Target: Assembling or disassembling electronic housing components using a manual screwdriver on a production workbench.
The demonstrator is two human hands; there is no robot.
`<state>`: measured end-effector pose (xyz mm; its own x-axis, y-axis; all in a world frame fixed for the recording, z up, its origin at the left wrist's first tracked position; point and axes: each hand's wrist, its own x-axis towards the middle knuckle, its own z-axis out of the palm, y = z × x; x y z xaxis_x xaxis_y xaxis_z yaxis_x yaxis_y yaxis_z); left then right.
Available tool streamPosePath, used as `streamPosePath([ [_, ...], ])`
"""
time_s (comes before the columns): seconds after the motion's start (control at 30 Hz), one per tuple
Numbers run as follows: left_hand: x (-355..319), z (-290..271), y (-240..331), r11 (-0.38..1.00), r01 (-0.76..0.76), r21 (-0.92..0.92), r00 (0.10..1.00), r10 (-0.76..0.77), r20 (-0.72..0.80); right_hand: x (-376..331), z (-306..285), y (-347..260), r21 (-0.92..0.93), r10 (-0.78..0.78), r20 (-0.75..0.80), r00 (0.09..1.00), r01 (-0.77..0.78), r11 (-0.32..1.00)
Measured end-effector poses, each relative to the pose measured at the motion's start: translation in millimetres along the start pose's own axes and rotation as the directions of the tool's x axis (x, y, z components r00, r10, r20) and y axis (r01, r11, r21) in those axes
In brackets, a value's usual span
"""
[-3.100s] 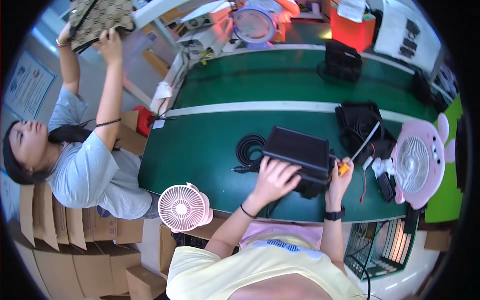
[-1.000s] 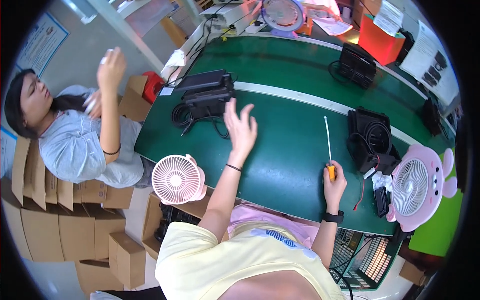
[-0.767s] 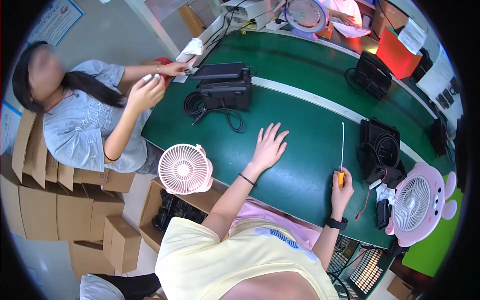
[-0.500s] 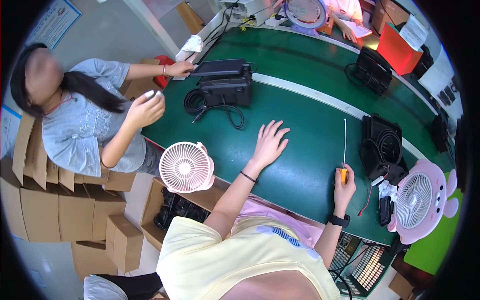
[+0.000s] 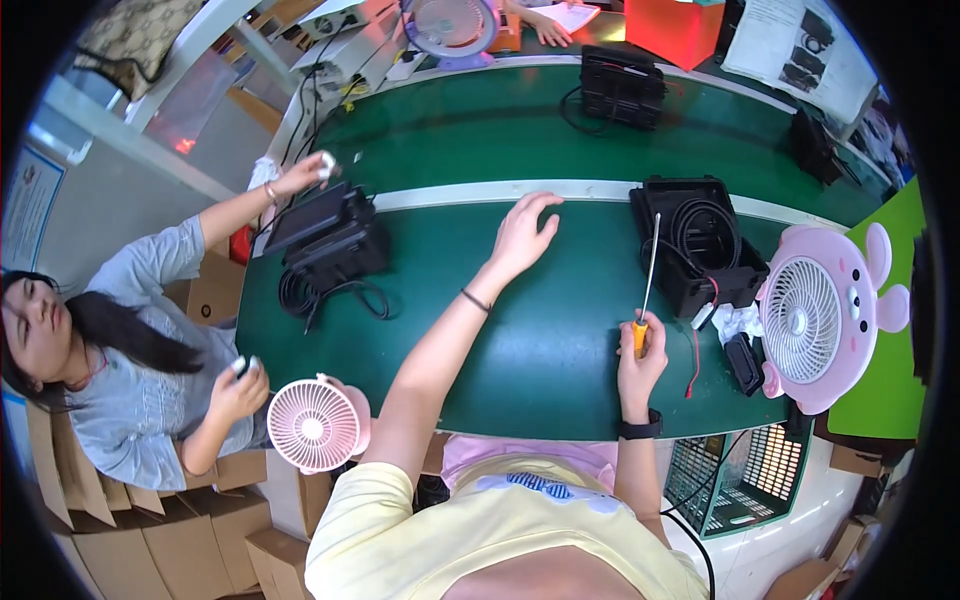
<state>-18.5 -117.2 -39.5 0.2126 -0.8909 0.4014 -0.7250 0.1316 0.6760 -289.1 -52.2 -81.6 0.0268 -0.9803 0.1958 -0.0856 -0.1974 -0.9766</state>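
Observation:
My right hand (image 5: 641,368) grips a screwdriver (image 5: 639,338) by its orange handle, the thin shaft pointing up and away from me. My left hand (image 5: 522,238) reaches over the green table (image 5: 530,350), its fingers apart and nothing in them, close to the white strip (image 5: 480,192). Beyond the screwdriver stands an open black case (image 5: 660,205) with a coiled black cable (image 5: 700,232) inside. A thin red wire (image 5: 695,365) hangs from its front side. Near it lie a small black box-shaped part (image 5: 743,364) and crumpled white plastic (image 5: 738,320).
A pink animal-shaped fan (image 5: 800,318) stands at the right edge, a smaller pink fan (image 5: 313,425) at the left front. A co-worker (image 5: 150,370) is beside a black case (image 5: 345,248) with a cable. Another black case (image 5: 622,88) sits beyond the strip. Below right is a green crate (image 5: 740,485).
The whole view has swung to the right. My left hand has moved farther out toward the white strip. My right hand keeps the screwdriver. The co-worker's far hand has lifted off the black panel.

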Motion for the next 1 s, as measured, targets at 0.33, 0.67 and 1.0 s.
streamPosePath([
  [0.33,145.5,96.7,-26.6,0.996,-0.003,0.091,1.0,0.004,-0.02,-4.8,2.9,-5.3,-0.112,0.096,0.056,0.994,-0.089,0.99],
  [0.67,188.6,114.0,-37.1,0.988,0.055,0.143,0.995,-0.041,-0.096,0.2,5.6,-17.6,-0.114,0.046,0.085,0.995,-0.036,0.993],
  [1.0,130.5,88.7,-0.9,0.998,-0.044,0.054,0.972,0.055,-0.23,0.0,6.4,-14.5,-0.167,-0.017,0.102,0.995,0.034,0.985],
])
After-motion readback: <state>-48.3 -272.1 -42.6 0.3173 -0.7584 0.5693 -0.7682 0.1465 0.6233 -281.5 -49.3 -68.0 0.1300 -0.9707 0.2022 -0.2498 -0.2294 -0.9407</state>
